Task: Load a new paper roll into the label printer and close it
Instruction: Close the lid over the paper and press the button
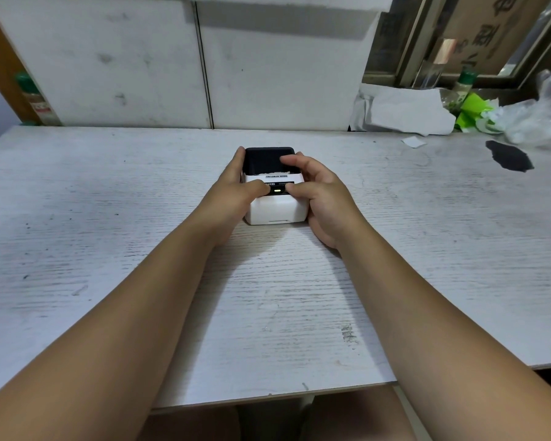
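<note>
- Label printer (275,206): small white box with a dark lid (268,159) at its far end; stands on the surface (109,218), central, directly ahead of the person. A green light (277,190) glows on the black front strip.
- Lid: appears down or nearly down. A pale sliver (280,171) shows at its near edge, possibly the paper's leading end; too small to confirm.
- Paper roll: none visible loose on the surface. Judged to be already inside the printer, though the compartment is hidden.
- Left hand (236,189): cupped against the printer's left side, fingers running up along the lid's left edge, thumb laid across the front strip. Closed around the body, steadying it.
- Right hand (318,192): curled over the right side, forefinger resting on top of the lid, thumb on the front strip near the light. Also gripping the printer.
- Step in hand: judged as closing, the lid being pressed home with both hands bracing the body. Task appears near its end.
- Next move calls for: even downward pressure on both lid corners until the latch catches, with the paper end kept free at the slot; then release.
- Risk: a lid caught on one side only, or the paper end trapped inside.
- Other items: crumpled paper (407,109), green packaging (473,111) and a plastic bag (535,119) at the far right; a dark scrap (509,159) well apart from the printer.
</note>
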`<state>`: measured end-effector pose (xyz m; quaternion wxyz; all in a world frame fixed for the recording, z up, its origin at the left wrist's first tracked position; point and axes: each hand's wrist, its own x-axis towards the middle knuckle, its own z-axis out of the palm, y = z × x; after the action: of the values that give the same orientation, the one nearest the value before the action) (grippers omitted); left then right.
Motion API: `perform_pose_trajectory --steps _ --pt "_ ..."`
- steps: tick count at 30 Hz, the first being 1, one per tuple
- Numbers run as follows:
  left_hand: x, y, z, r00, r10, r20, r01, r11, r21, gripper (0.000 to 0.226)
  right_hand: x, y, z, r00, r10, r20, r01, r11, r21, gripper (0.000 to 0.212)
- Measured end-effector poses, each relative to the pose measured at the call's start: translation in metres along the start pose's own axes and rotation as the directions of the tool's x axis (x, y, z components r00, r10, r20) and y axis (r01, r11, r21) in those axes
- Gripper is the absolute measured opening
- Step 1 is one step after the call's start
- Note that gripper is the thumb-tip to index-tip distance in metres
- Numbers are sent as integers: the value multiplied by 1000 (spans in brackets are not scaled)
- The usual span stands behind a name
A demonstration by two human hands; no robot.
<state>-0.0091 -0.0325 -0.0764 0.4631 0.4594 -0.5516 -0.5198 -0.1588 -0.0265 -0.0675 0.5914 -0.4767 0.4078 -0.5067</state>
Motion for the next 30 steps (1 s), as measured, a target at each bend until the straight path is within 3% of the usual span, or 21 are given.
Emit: perform_pose_trajectory --steps 19,30 --pt "3 -4 -2 1000 1 -1 -1 999 44 51 4 4 -3 1000 -6 8 6 1000 -5 43" --pt "3 -3 -2 1000 6 -2 -5 999 45 43 3 2 -1 1000 -15 7 15 1000 26 41"
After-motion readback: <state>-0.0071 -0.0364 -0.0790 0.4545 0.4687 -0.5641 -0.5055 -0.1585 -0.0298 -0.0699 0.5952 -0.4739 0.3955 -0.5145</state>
